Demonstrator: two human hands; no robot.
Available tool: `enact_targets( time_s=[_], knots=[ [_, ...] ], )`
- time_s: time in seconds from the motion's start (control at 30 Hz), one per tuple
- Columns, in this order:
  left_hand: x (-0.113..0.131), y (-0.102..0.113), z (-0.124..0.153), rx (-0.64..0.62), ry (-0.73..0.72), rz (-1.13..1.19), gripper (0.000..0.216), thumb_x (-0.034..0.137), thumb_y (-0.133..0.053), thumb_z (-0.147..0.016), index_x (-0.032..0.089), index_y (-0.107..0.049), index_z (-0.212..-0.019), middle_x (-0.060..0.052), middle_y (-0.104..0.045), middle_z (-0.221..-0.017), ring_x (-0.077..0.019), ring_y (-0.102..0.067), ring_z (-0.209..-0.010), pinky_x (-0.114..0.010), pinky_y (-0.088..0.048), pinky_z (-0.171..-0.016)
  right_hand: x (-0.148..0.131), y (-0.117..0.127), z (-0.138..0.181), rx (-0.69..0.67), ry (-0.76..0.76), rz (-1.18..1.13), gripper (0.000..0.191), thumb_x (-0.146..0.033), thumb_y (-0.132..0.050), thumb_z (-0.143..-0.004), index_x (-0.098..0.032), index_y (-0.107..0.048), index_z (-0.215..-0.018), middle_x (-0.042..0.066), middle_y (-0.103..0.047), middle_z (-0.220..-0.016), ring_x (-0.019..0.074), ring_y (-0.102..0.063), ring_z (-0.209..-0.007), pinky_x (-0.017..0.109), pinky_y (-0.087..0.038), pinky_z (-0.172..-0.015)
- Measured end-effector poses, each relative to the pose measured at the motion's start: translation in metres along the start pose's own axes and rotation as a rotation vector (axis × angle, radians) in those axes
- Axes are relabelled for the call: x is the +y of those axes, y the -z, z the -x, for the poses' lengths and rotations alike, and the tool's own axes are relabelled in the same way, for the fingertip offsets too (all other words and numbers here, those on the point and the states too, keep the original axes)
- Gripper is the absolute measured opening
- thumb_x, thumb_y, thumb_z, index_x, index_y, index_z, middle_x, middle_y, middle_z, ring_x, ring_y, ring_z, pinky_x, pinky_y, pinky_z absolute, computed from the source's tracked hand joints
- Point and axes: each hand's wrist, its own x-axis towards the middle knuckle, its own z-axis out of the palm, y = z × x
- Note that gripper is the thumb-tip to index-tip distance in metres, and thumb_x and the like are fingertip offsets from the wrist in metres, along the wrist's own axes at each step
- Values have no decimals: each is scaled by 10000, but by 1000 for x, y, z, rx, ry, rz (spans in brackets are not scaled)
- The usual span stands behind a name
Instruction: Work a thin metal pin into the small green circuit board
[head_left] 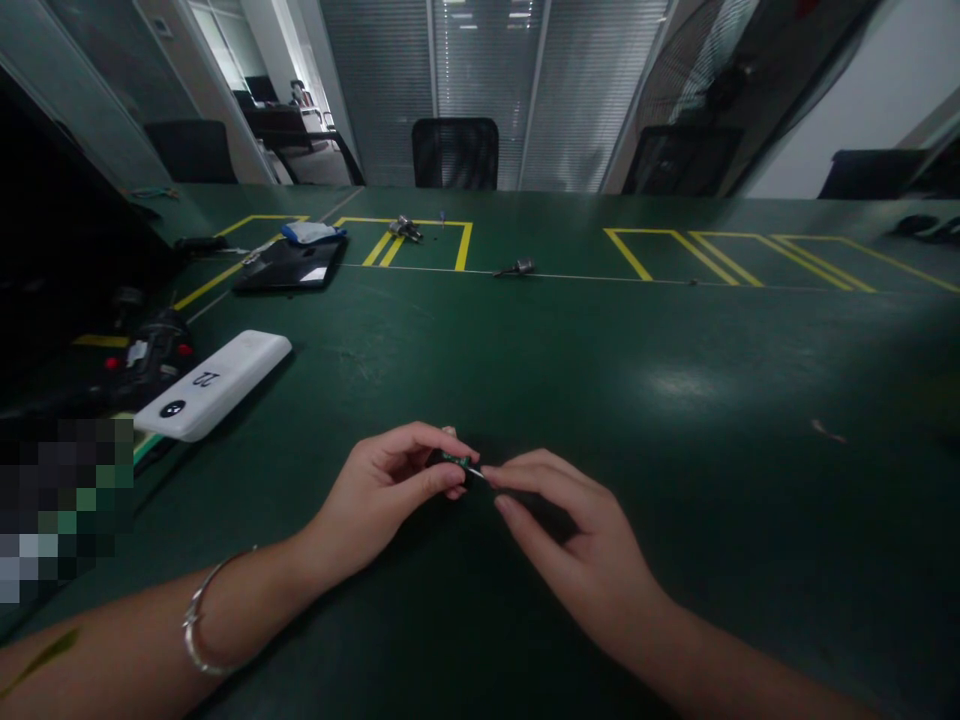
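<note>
My left hand point(390, 490) is pinched around a small dark part with a green circuit board point(455, 461), held just above the green table mat point(675, 400). My right hand point(570, 530) meets it from the right, thumb and forefinger pinching the part's thin tip. Both hands sit close together near the front middle of the table. A bracelet point(196, 625) circles my left wrist.
A white power bank point(214, 383) lies at the left. Behind it are a black tablet-like device point(289, 265), a blue-white cloth point(311, 233) and small metal parts point(406, 229), another metal piece point(516, 267). Yellow marked boxes point(720, 258) line the far side. Chairs stand beyond.
</note>
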Motion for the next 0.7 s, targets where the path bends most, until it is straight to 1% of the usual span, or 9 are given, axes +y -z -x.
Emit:
enact_targets(
  time_s=[0.1,0.17,0.23,0.3,0.33,0.4,0.5,0.57,0.7],
  knots=[
    [0,0,-1,-14,-6,3,114,111,-706,-826,160,-727,-926,-33,-738,-939,-85,-662,-684,-191,-551,-684,0,0,0,0,-3,-11,303,-95,-592,-877,-276,-725,-1081,35,-692,-976,171,-666,-899,314,-548,-773],
    [-1,1,-1,0,-13,-10,102,136,-695,-840,161,-711,-937,-34,-731,-957,-96,-661,-699,-204,-553,-679,0,0,0,1,-9,-10,301,-100,-590,-884,-278,-723,-1087,34,-691,-982,168,-664,-904,309,-544,-772],
    [-2,3,-1,45,-24,-76,97,174,-676,-862,169,-693,-958,-39,-721,-976,-123,-665,-763,-225,-552,-696,0,-1,1,5,-18,1,292,-109,-594,-887,-280,-721,-1088,30,-691,-985,163,-662,-904,303,-539,-773],
    [-4,5,-1,75,-48,-202,105,208,-646,-891,182,-678,-988,-43,-709,-1000,-158,-663,-878,-262,-544,-768,0,-1,1,15,-34,6,283,-120,-601,-888,-282,-719,-1087,24,-693,-985,159,-661,-903,298,-534,-777],
    [-4,7,-1,67,-67,-281,111,219,-627,-906,191,-674,-1003,-41,-701,-1011,-172,-654,-936,-284,-531,-819,1,-1,1,25,-39,1,279,-124,-602,-890,-282,-718,-1089,22,-694,-982,158,-661,-905,298,-534,-784],
    [-5,8,-1,-17,-116,-452,124,220,-598,-926,213,-670,-1027,-31,-682,-1022,-186,-627,-1015,-330,-485,-923,1,-1,1,31,-51,-14,275,-131,-601,-893,-282,-715,-1093,22,-695,-996,159,-662,-926,301,-534,-804],
    [-5,7,-1,-215,-217,-677,126,181,-582,-932,226,-667,-1013,-11,-665,-993,-183,-585,-1045,-374,-394,-1037,3,-2,0,36,-47,-36,273,-132,-597,-897,-283,-715,-1090,21,-699,-1003,158,-663,-941,303,-532,-829],
    [-4,6,0,-261,-263,-768,127,170,-551,-948,221,-654,-1003,-13,-654,-995,-183,-555,-1061,-376,-371,-1051,3,-2,-1,42,-46,-40,269,-130,-597,-897,-282,-715,-1085,20,-701,-999,156,-665,-936,301,-532,-827],
    [-5,4,0,-266,-285,-878,157,172,-499,-972,219,-648,-992,-35,-610,-1087,-195,-508,-1100,-355,-399,-998,3,-2,-1,53,-34,-37,248,-135,-602,-895,-271,-718,-1067,20,-703,-989,154,-666,-926,294,-532,-816]
  ],
)
